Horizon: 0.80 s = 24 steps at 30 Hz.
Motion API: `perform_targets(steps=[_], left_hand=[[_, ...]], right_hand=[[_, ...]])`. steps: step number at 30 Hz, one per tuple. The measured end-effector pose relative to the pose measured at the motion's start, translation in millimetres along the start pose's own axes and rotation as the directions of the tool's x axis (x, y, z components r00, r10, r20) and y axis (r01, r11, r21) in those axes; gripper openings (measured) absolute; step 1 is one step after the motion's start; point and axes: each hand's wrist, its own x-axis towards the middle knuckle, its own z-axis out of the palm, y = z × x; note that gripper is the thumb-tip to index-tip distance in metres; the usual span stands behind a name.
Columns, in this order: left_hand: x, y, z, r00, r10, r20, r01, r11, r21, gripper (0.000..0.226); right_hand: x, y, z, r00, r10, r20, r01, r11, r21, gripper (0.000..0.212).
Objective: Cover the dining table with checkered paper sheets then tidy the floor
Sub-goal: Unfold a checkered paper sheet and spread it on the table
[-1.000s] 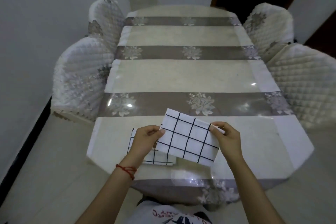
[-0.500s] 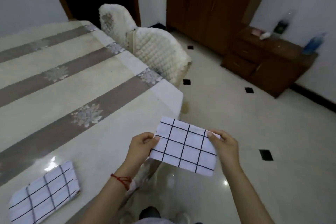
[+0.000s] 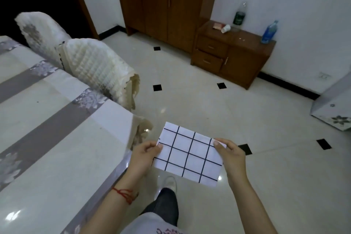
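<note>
Head view: left hand [image 3: 145, 155] and right hand [image 3: 230, 155] each pinched a short end of the folded checkered sheet [image 3: 190, 155], held over the floor, long axis spanning between them. Dining table [image 3: 57, 123] lay to the left, nearer the left hand.

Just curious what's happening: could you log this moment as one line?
left hand: pinches folded checkered paper sheet | right hand: pinches it | sheet: over floor, beside dining table
</note>
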Motion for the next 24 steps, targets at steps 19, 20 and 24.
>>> perform_targets(steps=[19,20,24], left_hand=[[294,169,123,0.998,-0.035,-0.044,0.025,0.978,-0.206,0.010],[304,175,128,0.998,-0.035,-0.054,0.021,0.973,-0.229,0.011],[336,194,144,0.991,-0.026,-0.128,-0.014,0.953,-0.302,0.016]], right_hand=[[292,-137,122,0.826,-0.203,0.526,0.388,0.882,-0.268,0.030],[303,-140,130,0.796,-0.217,0.565,0.428,0.862,-0.272,0.035],[345,-150,152,0.700,-0.252,0.668,0.527,0.814,-0.245,0.055]])
